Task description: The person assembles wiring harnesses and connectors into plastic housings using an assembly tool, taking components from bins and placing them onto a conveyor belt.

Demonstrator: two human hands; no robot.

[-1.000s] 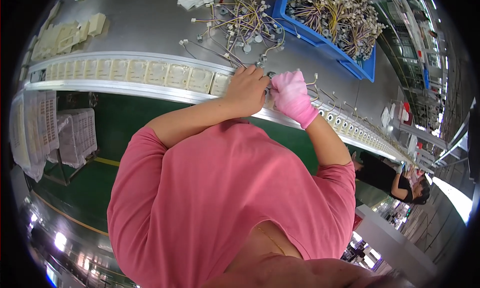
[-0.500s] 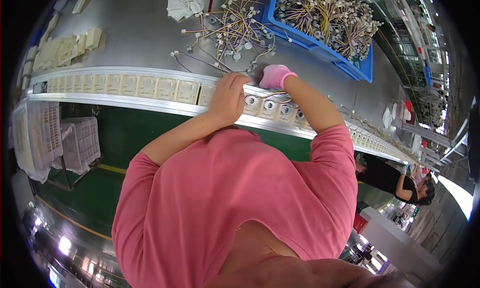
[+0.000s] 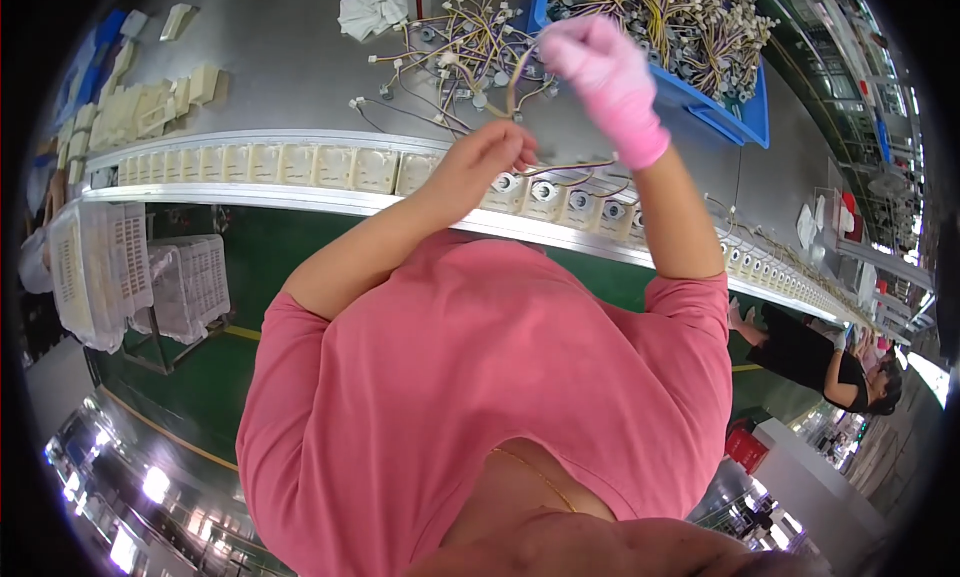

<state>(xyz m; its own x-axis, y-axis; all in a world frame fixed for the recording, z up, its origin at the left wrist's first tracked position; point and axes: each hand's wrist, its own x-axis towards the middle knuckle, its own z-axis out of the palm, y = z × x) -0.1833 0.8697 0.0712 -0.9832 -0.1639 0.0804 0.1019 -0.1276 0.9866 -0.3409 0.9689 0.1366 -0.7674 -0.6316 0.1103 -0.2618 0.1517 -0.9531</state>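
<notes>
Now right hand (image 3: 600,69) raised — wire harness (image 3: 517,84) lifted

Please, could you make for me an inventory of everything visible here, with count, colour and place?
Metal table: one, grey, across the top
Cloth: one, white, top centre
Loose wires: many, mainly purple and yellow, left of bin
Bin: one, blue, upper right, filled with wires
Cream pieces: several, cream, table's left
Rail: one, silver, along table's near edge
Housings: many, cream, rowed in rail
Baskets: at least two, whitish, lower left
Floor: one, green, below rail
Co-worker: one, black clothing, far right
Wire strand: one, purple-yellow, in right hand
Left hand: one, ungloved, over rail
Right hand: one, pink-gloved, beside bin
</notes>
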